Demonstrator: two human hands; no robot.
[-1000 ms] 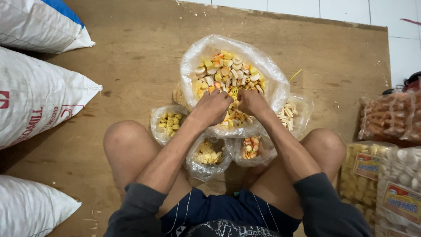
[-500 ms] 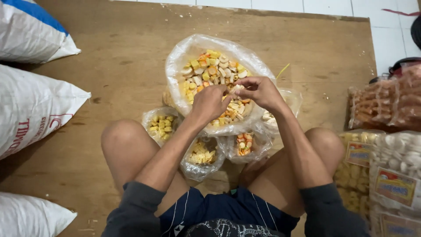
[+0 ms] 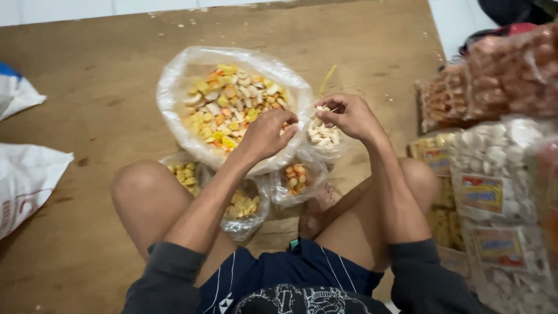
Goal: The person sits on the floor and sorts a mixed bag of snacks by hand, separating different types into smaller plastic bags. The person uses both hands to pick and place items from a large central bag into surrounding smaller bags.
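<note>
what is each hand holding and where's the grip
Right hand pinches pale snack pieces at the fingertips above the small bag. Left hand rests in the big bag; its hold is hidden.

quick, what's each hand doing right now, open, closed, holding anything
Left hand: fingers curled, resting in the big bag of mixed crackers; contents cannot be told.
Right hand: fingers pinched on pale crackers above a small bag.

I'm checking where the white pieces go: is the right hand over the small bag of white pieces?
Yes, the right hand is directly above the small bag of white pieces, beside the large bag of mixed pieces.
</note>
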